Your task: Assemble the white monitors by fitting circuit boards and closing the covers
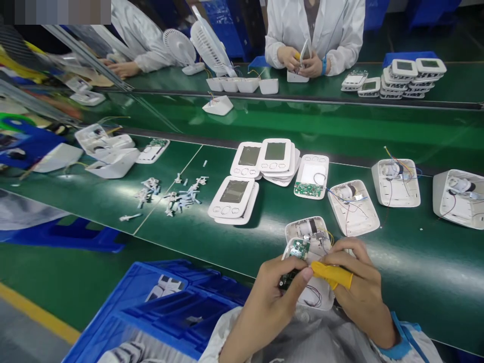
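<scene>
My left hand is closed round the near edge of a white panel with a green circuit board on it, thumb and fingers pinched together. Beside it my right hand, with a yellow finger cover, pinches something small that its fingers hide, close to my left fingertips. Under both hands lies an open white housing with a motor and thin wires inside. Another open housing sits just beyond, and a white panel with a circuit board lies behind it.
White display panels are stacked at the middle of the green table. Small plastic pieces lie left of them. More open housings stand at right. A blue crate is below. Across the belt, a person handles a white part.
</scene>
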Demonstrator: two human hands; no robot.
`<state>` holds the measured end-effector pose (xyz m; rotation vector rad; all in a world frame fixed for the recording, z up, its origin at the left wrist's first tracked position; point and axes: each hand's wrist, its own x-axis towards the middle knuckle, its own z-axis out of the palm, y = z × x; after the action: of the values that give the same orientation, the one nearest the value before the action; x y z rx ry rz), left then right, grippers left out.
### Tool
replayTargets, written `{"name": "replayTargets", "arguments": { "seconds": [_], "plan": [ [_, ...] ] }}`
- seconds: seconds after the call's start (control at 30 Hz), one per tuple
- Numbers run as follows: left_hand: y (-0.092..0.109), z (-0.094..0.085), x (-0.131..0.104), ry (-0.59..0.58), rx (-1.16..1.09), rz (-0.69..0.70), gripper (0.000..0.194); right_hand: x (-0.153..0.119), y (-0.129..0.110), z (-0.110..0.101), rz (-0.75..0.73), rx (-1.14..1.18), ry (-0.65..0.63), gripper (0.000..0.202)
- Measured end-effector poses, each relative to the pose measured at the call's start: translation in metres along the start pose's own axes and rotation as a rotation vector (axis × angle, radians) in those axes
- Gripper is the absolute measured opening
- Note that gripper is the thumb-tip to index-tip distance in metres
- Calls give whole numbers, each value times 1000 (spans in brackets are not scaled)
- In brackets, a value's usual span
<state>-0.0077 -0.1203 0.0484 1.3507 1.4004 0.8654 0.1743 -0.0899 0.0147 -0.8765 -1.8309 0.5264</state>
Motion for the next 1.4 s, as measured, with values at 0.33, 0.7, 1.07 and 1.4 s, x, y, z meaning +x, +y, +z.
{"name": "replayTargets", "arguments": {
  "seconds": [0.33,0.7,1.07,1.4],
  "plan": [
    [-16,3,-11,127,-31,3,18,-8,-1,4,37,-37,-45,16],
    [-5,4,-4,130,-48,42,19,-21,-8,10,108,-97,-112,16],
    [-18,8,-12,149,-88,-6,21,-23,-6,11,-17,-196,-123,18],
    [-15,4,-14,161,-269,-185,52,-8,-6,8,100,-63,-189,23]
  ]
}}
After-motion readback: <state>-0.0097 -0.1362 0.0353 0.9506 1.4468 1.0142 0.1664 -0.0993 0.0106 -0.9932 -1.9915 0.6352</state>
